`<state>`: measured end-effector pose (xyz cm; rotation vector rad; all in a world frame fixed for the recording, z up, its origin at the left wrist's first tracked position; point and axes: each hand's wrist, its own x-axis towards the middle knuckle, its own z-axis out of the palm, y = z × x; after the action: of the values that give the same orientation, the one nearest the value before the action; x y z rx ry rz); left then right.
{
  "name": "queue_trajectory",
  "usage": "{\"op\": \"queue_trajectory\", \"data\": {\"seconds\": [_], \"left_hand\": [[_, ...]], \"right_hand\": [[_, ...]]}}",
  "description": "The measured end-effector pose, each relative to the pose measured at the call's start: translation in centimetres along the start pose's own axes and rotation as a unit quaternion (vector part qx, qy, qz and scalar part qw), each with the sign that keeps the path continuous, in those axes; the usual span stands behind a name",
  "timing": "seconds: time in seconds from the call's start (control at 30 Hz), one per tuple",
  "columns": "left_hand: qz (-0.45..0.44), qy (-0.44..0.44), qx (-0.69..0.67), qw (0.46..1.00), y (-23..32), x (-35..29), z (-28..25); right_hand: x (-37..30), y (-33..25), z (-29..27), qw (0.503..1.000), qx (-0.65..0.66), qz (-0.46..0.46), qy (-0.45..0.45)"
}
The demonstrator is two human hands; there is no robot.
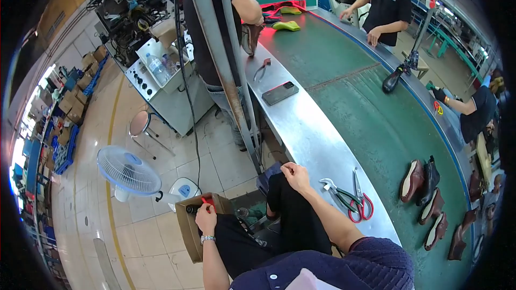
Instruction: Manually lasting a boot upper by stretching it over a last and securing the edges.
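Observation:
My left hand (206, 220) is closed over the edge of a cardboard box (189, 236). A small red piece (205, 201) shows at its fingertips, too small to name. Above my right knee, my right hand (295, 176) has its thumb and fingers pinched together; whether anything is between them I cannot see. Beside my right forearm, pincers (338, 190) with dark green handles and red-handled scissors (361, 198) lie on the metal ledge (317, 134). A dark phone (280, 93) and another pair of pincers (262, 69) lie farther along it.
A green conveyor belt (355, 113) carries brown and black shoes (413, 180) at right and a yellow-green piece (286, 26) farther off. A white fan (129, 170) and a round stool (140, 123) stand at left. Metal posts (220, 48) rise ahead; other people work around the belt.

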<state>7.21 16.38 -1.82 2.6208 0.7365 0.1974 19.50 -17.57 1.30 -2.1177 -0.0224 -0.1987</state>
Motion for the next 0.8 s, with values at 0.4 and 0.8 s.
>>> {"op": "queue_trajectory", "data": {"seconds": [0.4, 0.8], "left_hand": [[0.003, 0.013, 0.005, 1.0, -0.9, 0.7, 0.4], [-0.006, 0.032, -0.033, 0.999, -0.4, 0.4, 0.2]], "right_hand": [[0.2, 0.1, 0.6, 1.0, 0.015, -0.005, -0.002], [0.5, 0.6, 0.9, 1.0, 0.012, 0.002, -0.021]]}}
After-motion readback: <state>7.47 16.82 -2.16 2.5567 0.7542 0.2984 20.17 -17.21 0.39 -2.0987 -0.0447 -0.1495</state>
